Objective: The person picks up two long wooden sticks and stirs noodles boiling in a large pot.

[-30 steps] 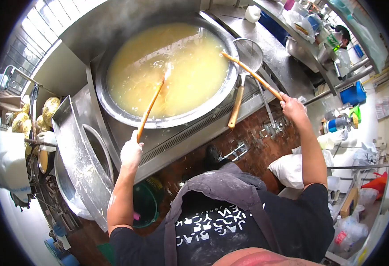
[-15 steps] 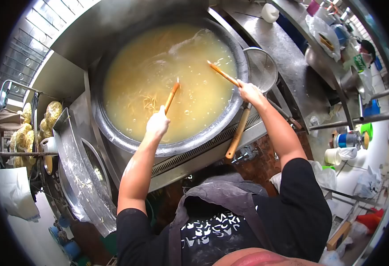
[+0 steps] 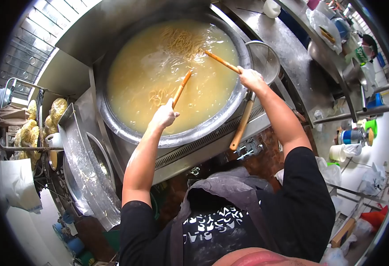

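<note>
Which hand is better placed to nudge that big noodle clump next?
Probably the right hand: its wooden stick ends right beside the large noodle clump, while the left hand's stick points up from lower down.

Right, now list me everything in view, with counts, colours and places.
Pot: one, grey rim, centre
Liquid: cloudy yellow, in the pot
Noodles: two visible clumps, yellowish, in the liquid
Wooden sticks: two, brown, one per hand, over the pot
Strainer: one, metal with wooden handle, right of the pot
Metal trough: one, silver, left
White jug: one, upper right
Filled bags: several, yellowish, far left
Red item: one, lower right
Other clutter, right: too small to count
Apron: one, grey, over a black shirt
Left hand, right hand: bare, gripping the sticks
</note>
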Tool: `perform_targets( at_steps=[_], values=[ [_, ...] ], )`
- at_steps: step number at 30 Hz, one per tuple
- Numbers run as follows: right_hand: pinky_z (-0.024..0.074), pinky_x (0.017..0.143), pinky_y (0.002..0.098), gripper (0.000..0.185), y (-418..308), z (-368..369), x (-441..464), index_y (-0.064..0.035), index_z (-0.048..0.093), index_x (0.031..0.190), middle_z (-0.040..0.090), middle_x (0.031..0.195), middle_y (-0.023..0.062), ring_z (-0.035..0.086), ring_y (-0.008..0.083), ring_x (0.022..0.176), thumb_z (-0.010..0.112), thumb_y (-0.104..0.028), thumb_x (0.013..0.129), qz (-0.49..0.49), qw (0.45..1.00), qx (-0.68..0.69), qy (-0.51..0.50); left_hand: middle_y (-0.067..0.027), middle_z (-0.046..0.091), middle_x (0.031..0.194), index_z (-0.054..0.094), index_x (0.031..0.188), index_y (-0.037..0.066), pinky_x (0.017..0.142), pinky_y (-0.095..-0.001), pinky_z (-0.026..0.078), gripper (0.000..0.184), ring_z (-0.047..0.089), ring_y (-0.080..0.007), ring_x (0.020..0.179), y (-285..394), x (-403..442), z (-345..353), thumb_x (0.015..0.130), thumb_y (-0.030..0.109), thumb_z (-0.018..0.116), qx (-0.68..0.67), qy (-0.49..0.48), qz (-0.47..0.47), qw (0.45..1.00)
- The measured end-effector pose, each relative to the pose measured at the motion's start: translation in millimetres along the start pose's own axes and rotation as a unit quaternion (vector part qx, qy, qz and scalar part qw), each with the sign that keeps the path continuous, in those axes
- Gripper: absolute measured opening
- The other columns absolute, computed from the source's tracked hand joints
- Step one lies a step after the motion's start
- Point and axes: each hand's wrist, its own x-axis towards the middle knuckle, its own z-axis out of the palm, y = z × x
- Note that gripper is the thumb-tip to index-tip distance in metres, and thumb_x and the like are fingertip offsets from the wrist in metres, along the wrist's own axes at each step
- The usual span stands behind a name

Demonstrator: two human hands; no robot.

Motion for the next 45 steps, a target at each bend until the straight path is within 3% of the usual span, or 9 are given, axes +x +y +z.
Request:
perform_targets(
  at_steps=[7, 11, 18, 24, 31, 33, 39, 42, 45],
  values=[
    [0.0507, 0.090, 0.0525, 0.035, 17, -18, -91, -0.0258, 0.059, 0.128, 0.070, 0.115, 0.0182, 0.067, 0.0396, 0.109, 0.045, -0.025, 0.096, 0.066, 0.998, 0.004, 0.024, -0.0226, 0.069, 0.112, 0.044, 0.144, 0.009, 0.087, -0.0441, 0.052, 0.063, 0.065, -0.0359, 0.103, -20, -73, 4, 0.092, 0.027, 0.074, -0.020, -0.034, 0.004, 0.999],
    [0.0506, 0.091, 0.0514, 0.033, 22, -20, -138, -0.0232, 0.060, 0.126, 0.069, 0.117, 0.0171, 0.065, 0.0391, 0.111, 0.050, -0.028, 0.095, 0.108, 0.994, -0.002, 0.034, -0.0090, 0.060, 0.077, 0.041, 0.150, 0.012, 0.054, -0.0357, 0.048, 0.068, 0.055, -0.0169, 0.057, -67, -121, 9, 0.092, 0.028, 0.074, -0.128, -0.048, 0.022, 0.990],
    [0.0511, 0.089, 0.0496, 0.031, 30, -56, -263, -0.0186, 0.060, 0.126, 0.069, 0.111, 0.0162, 0.065, 0.0379, 0.107, 0.057, -0.029, 0.097, 0.107, 0.993, -0.008, 0.047, -0.0164, 0.069, 0.117, 0.049, 0.147, 0.013, 0.100, -0.0362, 0.046, 0.066, 0.064, -0.0295, 0.109, -192, -235, -18, 0.088, 0.017, 0.077, -0.157, 0.038, 0.133, 0.978],
    [0.0513, 0.089, 0.0497, 0.031, 0, -112, -339, -0.0188, 0.063, 0.123, 0.070, 0.109, 0.0154, 0.066, 0.0377, 0.104, 0.058, -0.021, 0.093, 0.150, 0.987, -0.054, -0.004, -0.0236, 0.069, 0.110, 0.045, 0.150, 0.017, 0.091, -0.0460, 0.051, 0.070, 0.067, -0.0399, 0.102, -139, -328, -90, 0.087, 0.016, 0.074, 0.091, 0.034, -0.073, 0.993],
    [0.0517, 0.087, 0.0514, 0.025, -5, -11, -224, -0.0126, 0.062, 0.117, 0.070, 0.102, 0.0159, 0.068, 0.0356, 0.101, 0.054, -0.024, 0.096, 0.027, 0.999, -0.046, -0.003, -0.0268, 0.068, 0.089, 0.038, 0.151, 0.006, 0.078, -0.0512, 0.052, 0.066, 0.068, -0.0415, 0.084, -126, -191, -12, 0.088, 0.012, 0.057, 0.188, 0.083, 0.095, 0.974],
    [0.0513, 0.084, 0.0508, 0.029, -19, 4, -181, -0.0118, 0.063, 0.115, 0.071, 0.100, 0.0163, 0.069, 0.0346, 0.099, 0.047, -0.026, 0.094, 0.059, 0.997, 0.030, -0.034, -0.0269, 0.069, 0.093, 0.046, 0.136, 0.003, 0.080, -0.0528, 0.053, 0.040, 0.069, -0.0428, 0.089, -70, -150, -19, 0.098, 0.016, 0.041, 0.089, -0.021, -0.034, 0.995],
    [0.0526, 0.091, 0.0500, 0.034, -39, 64, -37, -0.0067, 0.066, 0.116, 0.071, 0.110, 0.0213, 0.068, 0.0379, 0.107, 0.045, -0.019, 0.094, 0.000, 0.997, 0.080, 0.008, -0.0271, 0.070, 0.099, 0.050, 0.125, 0.003, 0.082, -0.0535, 0.053, 0.032, 0.068, -0.0442, 0.094, -24, -9, -7, 0.102, 0.019, 0.035, 0.104, 0.039, 0.008, 0.994],
    [0.0522, 0.087, 0.0519, 0.031, -48, 63, 9, -0.0079, 0.065, 0.114, 0.072, 0.106, 0.0221, 0.068, 0.0416, 0.101, 0.045, -0.019, 0.093, -0.017, 0.996, 0.079, 0.043, -0.0274, 0.069, 0.104, 0.050, 0.125, 0.002, 0.084, -0.0528, 0.053, 0.031, 0.068, -0.0429, 0.099, -9, 31, -23, 0.101, 0.017, 0.038, 0.103, 0.039, -0.010, 0.994],
    [0.0530, 0.089, 0.0515, 0.032, -56, 47, 28, -0.0093, 0.066, 0.115, 0.072, 0.107, 0.0205, 0.069, 0.0404, 0.101, 0.044, -0.021, 0.095, -0.037, 0.997, 0.058, 0.030, -0.0251, 0.070, 0.095, 0.051, 0.122, 0.005, 0.075, -0.0482, 0.053, 0.036, 0.069, -0.0393, 0.084, -3, 45, -29, 0.092, 0.017, 0.067, 0.098, 0.043, -0.039, 0.993]
  ],
)
